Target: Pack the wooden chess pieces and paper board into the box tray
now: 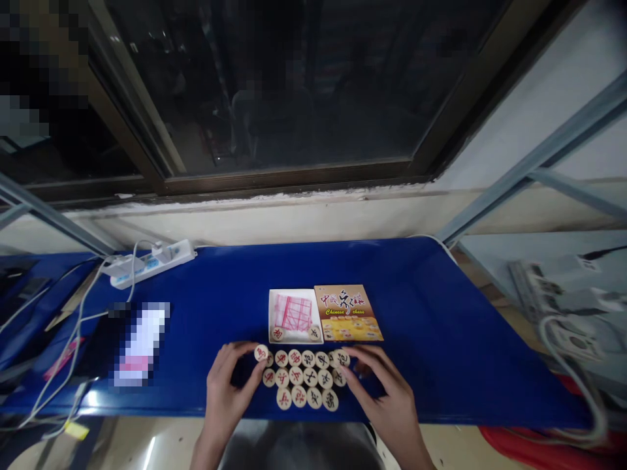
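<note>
Left hand [228, 382]: At the left end of the rows, fingers [243, 346] close to the width of a single disc, thumb below and index finger above, gripping the edge of a red-marked piece [261, 352].
Right hand [385, 385]: Mirroring the pose at the opposite end, thumb and index finger stand a disc's width apart, pinching a dark-marked piece [342, 357] at its outer edge.
Held discs: Both overlap pieces in the row from this angle; whether either is fully clear of them, one cannot tell.
Chess pieces [296, 376]: Round, pale discs gather between the two hands in three close rows near the front edge of the blue surface [441, 365], red characters to the left, dark ones to the right; the nearest row is the shortest, with four.
White tray [296, 337]: Just beyond the rows, it carries a folded, red-lined sheet [294, 312], with a red-marked disc [277, 333] in the near left corner and a dark-marked disc [314, 333] in the near right.
Box lid [349, 313]: Printed "Chinese chess," it lies face up against the tray's right side.
Power strip [154, 263]: White, with cords plugged in, at the far left of the surface.
Window [313, 91]: Dark panes rise behind the scene.
</note>
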`<state>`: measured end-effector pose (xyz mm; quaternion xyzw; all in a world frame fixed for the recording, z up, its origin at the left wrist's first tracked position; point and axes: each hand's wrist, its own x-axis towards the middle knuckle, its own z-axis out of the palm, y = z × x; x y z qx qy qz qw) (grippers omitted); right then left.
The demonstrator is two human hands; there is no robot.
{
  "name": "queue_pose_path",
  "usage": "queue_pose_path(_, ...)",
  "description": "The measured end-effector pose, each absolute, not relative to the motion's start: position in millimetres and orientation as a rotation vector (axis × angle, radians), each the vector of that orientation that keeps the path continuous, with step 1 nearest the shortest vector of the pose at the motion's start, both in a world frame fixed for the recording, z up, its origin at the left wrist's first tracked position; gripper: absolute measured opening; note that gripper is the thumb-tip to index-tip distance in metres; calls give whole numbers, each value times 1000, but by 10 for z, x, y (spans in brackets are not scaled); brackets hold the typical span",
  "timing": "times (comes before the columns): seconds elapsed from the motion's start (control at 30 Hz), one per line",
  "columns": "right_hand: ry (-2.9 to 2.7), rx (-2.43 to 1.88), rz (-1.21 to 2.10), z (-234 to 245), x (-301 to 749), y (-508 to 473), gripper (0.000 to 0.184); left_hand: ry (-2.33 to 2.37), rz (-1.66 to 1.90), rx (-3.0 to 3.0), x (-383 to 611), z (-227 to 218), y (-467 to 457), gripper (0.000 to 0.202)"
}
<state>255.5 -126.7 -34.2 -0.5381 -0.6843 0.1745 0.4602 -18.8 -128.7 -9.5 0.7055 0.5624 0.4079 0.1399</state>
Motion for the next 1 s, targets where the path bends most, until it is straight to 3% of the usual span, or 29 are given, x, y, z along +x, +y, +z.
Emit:
queue_pose_path(0.27, -1771, -1075, 423, -79, 2131, -1121, 24, 1475, 1193, 2161, 153, -3, -1197, 20)
queue_pose_path(0.53, -1851, -1175, 334, -149, 2165, -925, 18, 1553, 1102, 2242, 160, -47, -977, 19)
queue_pose_path(0.73, -1961, -1328, 204, -148, 2136, -694, 17, 1714, 845, 2401, 159, -55, -789, 15)
queue_pose_path(1.0, -2042, -1336, 252, -138, 2069, -640, 19, 1768, 806, 2371, 169, -62, -803, 21)
